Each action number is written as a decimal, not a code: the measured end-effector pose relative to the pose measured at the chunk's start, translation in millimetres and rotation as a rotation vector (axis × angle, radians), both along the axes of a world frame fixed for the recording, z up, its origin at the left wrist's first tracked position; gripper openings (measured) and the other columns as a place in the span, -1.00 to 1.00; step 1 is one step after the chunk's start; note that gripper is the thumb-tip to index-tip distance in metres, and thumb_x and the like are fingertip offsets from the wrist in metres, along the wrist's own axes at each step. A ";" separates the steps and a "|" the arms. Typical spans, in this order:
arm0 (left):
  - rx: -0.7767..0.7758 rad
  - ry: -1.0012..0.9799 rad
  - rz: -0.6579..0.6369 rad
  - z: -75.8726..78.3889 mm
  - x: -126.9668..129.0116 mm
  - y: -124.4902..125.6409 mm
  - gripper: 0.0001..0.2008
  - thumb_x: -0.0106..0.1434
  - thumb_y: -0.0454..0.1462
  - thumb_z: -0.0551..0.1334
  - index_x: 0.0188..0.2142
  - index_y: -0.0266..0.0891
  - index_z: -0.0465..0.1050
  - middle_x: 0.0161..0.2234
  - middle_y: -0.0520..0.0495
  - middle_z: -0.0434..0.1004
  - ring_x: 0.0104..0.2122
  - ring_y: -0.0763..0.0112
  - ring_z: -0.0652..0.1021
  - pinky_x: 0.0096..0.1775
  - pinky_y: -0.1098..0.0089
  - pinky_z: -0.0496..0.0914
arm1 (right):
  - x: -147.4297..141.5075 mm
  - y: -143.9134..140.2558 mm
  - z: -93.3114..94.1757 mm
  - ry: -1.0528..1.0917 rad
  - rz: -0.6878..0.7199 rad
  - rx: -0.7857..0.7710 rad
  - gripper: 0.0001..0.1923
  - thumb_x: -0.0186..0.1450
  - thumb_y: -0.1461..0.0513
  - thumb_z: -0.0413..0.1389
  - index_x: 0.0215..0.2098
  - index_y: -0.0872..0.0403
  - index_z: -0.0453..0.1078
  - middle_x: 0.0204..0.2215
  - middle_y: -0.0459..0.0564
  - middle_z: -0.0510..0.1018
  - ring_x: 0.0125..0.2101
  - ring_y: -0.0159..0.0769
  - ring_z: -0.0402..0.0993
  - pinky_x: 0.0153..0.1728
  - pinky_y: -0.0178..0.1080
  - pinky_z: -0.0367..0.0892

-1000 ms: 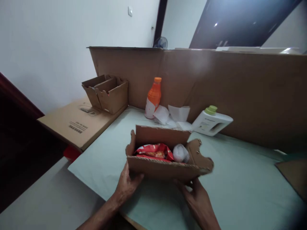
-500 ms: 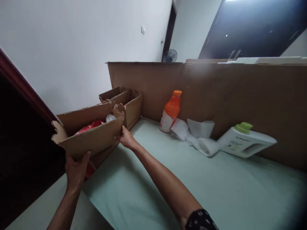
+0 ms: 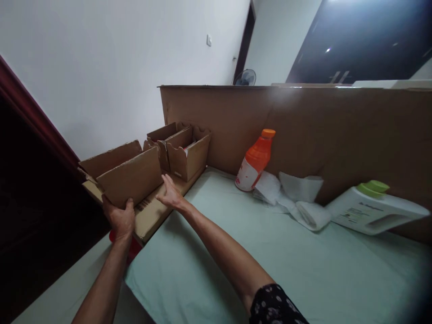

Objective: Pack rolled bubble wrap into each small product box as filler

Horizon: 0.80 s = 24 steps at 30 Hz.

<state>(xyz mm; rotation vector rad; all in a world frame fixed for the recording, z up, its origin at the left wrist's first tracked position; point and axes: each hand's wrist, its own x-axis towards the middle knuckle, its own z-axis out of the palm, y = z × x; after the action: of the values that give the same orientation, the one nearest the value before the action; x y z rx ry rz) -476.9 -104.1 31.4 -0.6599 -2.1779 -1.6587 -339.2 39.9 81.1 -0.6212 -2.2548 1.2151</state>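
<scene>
- Your left hand grips the near lower corner of the open cardboard box, fingers curled up against its front wall and thumb underneath; half a second ago that hand held the same corner lower and nearer to you.
- Your right hand is now spread open, fingers loose, just off the box's right end and not touching it as far as you can see. Half a second ago it was pressed against that end.
- The box has travelled from the middle of the green mat, where you held it with both hands a second ago, out to the left, and it now sits on the flat cardboard carton lying beside the mat.
- From this angle its front wall hides the contents; the red packet and white bundle seen earlier no longer show.
- Just behind it, further along the carton, stand two smaller open boxes, touching each other, close to the tall cardboard wall.
- The orange bottle stands upright at the foot of that wall, with crumpled white paper beside it and the white jug with a green cap lying on its side further right; these keep their places on the mat, and only your view has swung left.
</scene>
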 end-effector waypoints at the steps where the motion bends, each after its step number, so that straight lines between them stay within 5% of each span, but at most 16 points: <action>1: -0.010 0.000 -0.010 0.3 -1.9 3.2 -0.11 0.11 -0.20 0.37 0.35 -0.38 0.02 0.30 -0.45 0.18 0.32 -0.09 0.24 0.34 -0.06 0.07 | 8.3 -1.6 -0.8 0.003 0.002 0.008 -0.03 0.09 0.23 0.30 0.41 0.06 0.06 0.46 0.17 -0.04 0.44 0.00 -0.13 0.38 0.07 -0.05; 10: -0.139 -0.025 -0.081 1.2 0.0 4.8 -0.23 0.14 -0.21 0.31 0.29 -0.36 0.11 0.18 -0.40 0.34 0.21 -0.09 0.38 0.25 -0.05 0.26 | 142.2 -49.8 -24.1 0.027 -0.116 -0.037 -0.45 0.18 0.27 0.18 0.17 0.03 0.39 0.33 0.20 0.27 0.28 -0.03 0.27 0.07 -0.02 0.41; 15: -0.229 -0.053 -0.091 8.9 2.2 14.2 -0.41 0.18 -0.19 0.23 0.18 -0.36 0.23 0.05 -0.35 0.45 0.09 -0.08 0.49 0.15 -0.02 0.38 | 222.9 -85.3 -38.1 0.008 -0.159 -0.095 -0.52 0.18 0.25 0.16 0.09 0.05 0.46 0.25 0.21 0.38 0.20 -0.06 0.38 -0.02 -0.10 0.46; 20: -0.297 -0.087 -0.034 14.4 6.5 22.1 -0.52 0.16 -0.22 0.19 0.04 -0.45 0.32 -0.04 -0.43 0.45 0.07 -0.22 0.47 0.12 -0.13 0.36 | 305.3 -117.5 -32.7 -0.029 -0.275 -0.116 -0.56 0.25 0.16 0.12 0.07 0.08 0.48 0.19 0.23 0.46 0.10 -0.06 0.49 -0.10 -0.13 0.50; 24: -0.327 -0.058 -0.032 18.9 4.4 20.4 -0.40 0.13 -0.15 0.28 0.09 -0.44 0.25 -0.02 -0.41 0.42 0.11 -0.26 0.42 0.14 -0.19 0.32 | 365.7 -142.8 -26.6 -0.090 -0.410 -0.169 -0.56 0.29 0.07 0.11 0.07 0.08 0.49 0.11 0.20 0.54 0.06 -0.05 0.52 -0.03 -0.09 0.50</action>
<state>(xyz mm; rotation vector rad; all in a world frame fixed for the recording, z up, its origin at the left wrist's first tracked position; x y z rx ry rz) -472.5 -83.7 50.3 -0.7417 -2.5207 -1.3622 26.6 -102.9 54.5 -1.1589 -1.9707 1.1896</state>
